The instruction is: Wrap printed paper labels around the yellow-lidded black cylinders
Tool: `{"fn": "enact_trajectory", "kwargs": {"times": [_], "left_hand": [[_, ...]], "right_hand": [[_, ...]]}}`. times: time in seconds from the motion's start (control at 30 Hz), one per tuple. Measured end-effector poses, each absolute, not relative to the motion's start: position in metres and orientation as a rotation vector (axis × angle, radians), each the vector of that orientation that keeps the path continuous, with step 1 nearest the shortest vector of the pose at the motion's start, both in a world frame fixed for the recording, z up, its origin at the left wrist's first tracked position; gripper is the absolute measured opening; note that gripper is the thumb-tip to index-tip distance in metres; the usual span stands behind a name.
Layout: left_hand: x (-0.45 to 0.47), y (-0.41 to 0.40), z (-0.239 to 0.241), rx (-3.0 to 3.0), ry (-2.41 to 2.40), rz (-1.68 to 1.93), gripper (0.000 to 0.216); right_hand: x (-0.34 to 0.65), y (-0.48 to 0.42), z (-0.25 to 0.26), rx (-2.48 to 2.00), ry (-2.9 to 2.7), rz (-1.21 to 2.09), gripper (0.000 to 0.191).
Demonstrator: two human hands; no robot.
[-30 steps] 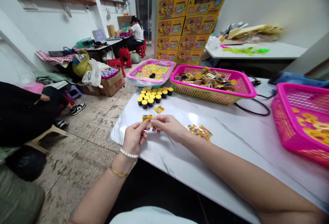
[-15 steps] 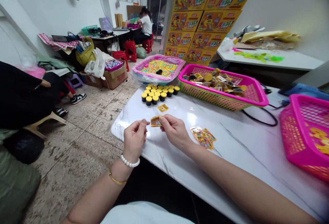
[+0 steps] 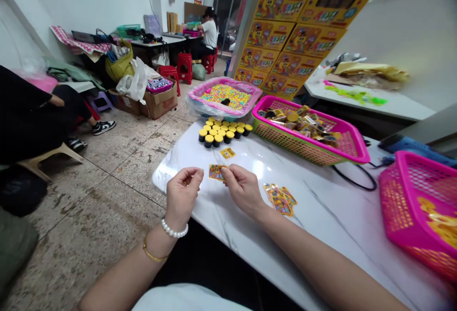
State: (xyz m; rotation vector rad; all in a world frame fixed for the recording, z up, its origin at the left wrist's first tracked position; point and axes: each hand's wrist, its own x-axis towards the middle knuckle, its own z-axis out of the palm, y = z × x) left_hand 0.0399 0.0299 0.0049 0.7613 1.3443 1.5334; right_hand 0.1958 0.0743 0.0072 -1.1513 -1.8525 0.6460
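Between the thumb and fingers of my right hand (image 3: 241, 185) is a small yellow printed plastic label (image 3: 215, 172), held flat above the table. My left hand (image 3: 183, 192) is just left of it, thumb and forefinger pinched together and apart from the label; whether something thin is in that pinch I cannot make out. A single yellow label (image 3: 227, 153) lies on the table beyond. Behind it stand several black tubs with yellow lids (image 3: 218, 139), grouped closely. A loose pile of similar labels (image 3: 280, 200) lies right of my right hand.
A pink-lined basin of coloured beads (image 3: 224, 97) stands behind the tubs. Right of it, a pink-and-green basket (image 3: 307, 147) holds wrapped tubs. Another pink basket (image 3: 400, 211) with yellow pieces is far right. Stacked yellow cartons (image 3: 276, 35) rise behind. Two people sit at left and back.
The label in my right hand has turned so that more of its printed face shows. My left hand has drawn slightly away from it. The view has shifted a little.
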Motion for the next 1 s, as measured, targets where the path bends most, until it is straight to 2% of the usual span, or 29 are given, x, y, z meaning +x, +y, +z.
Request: {"fn": "enact_trajectory", "kwargs": {"times": [0.43,0.77,1.0], "left_hand": [[0.033,0.032,0.004,0.991,1.410,1.543,0.013],[0.020,0.032,-0.004,0.851,1.410,1.430,0.025],[0.008,0.032,0.003,0.974,1.444,1.443,0.021]], "right_hand": [[0.188,0.070,0.003,-1.049,-2.014,0.434,0.037],[0.179,0.073,0.004,-0.961,-2.127,0.374,0.034],[0.174,0.082,0.014,-0.791,-2.255,0.224,0.033]]}}
